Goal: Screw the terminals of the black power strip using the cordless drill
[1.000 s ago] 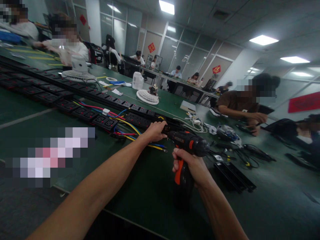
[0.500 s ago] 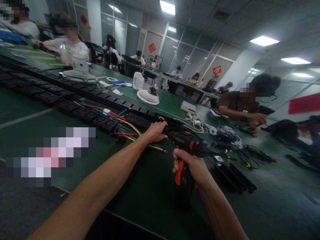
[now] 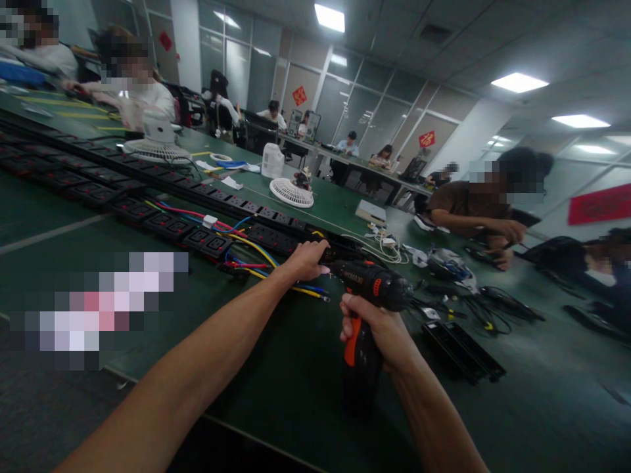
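Note:
My right hand (image 3: 377, 322) is wrapped round the grip of a black and orange cordless drill (image 3: 367, 282). The drill's nose points left, to the spot beside my left thumb; its very tip is hard to make out. My left hand (image 3: 308, 259) is closed over the right end of a long black power strip (image 3: 271, 238), with the fingertips partly hidden. Red, blue and yellow wires (image 3: 254, 248) run along the strip, and a few with bare lug ends (image 3: 323, 297) stick out below my left wrist.
More black socket strips (image 3: 187, 233) stretch to the left. Behind them stand white fan parts (image 3: 290, 192) and a white jug (image 3: 273, 159). On the right lie black trays (image 3: 463, 351) and tangled cables (image 3: 488, 305). A co-worker (image 3: 473, 203) works at the table's right side.
My hands and the drill stay almost in the same place. The co-worker's hands on the right have shifted slightly.

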### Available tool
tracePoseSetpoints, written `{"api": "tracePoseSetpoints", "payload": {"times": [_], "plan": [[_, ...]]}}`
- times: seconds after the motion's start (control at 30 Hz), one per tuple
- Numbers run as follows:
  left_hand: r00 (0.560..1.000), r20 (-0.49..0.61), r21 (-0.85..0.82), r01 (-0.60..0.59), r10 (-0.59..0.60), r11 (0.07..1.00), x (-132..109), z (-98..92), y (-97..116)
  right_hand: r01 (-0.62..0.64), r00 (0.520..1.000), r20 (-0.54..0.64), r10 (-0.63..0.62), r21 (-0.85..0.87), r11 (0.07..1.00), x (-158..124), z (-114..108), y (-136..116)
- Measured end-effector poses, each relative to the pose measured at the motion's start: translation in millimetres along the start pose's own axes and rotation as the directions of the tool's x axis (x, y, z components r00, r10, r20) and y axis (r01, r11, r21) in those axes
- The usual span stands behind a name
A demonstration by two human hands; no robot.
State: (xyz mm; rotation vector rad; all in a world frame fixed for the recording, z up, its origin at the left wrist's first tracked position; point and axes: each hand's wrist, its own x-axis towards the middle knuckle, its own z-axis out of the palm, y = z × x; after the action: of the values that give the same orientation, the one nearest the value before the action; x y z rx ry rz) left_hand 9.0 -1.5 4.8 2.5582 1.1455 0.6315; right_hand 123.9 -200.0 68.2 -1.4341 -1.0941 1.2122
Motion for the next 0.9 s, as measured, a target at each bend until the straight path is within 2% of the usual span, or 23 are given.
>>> {"api": "tracePoseSetpoints", "payload": {"times": [0.17,0.6,0.9], "plan": [[1.0,-0.005,-0.004,-0.015,0.015,1.0,0.0,0.2,-1.2,0.004,1.0,0.009,-0.004,-0.009,1.0,-1.1,-0.2,-0.8],[0.999,-0.016,0.01,-0.028,0.028,1.0,0.4,2.1,-2.2,-0.028,0.998,-0.057,0.029,0.012,1.0,-0.1,6.5,-2.7],[1.0,-0.019,-0.003,-0.023,0.023,1.0,-1.0,0.2,-0.5,-0.031,0.999,-0.041,0.031,0.007,0.999,-1.5,6.3,-3.7]]}}
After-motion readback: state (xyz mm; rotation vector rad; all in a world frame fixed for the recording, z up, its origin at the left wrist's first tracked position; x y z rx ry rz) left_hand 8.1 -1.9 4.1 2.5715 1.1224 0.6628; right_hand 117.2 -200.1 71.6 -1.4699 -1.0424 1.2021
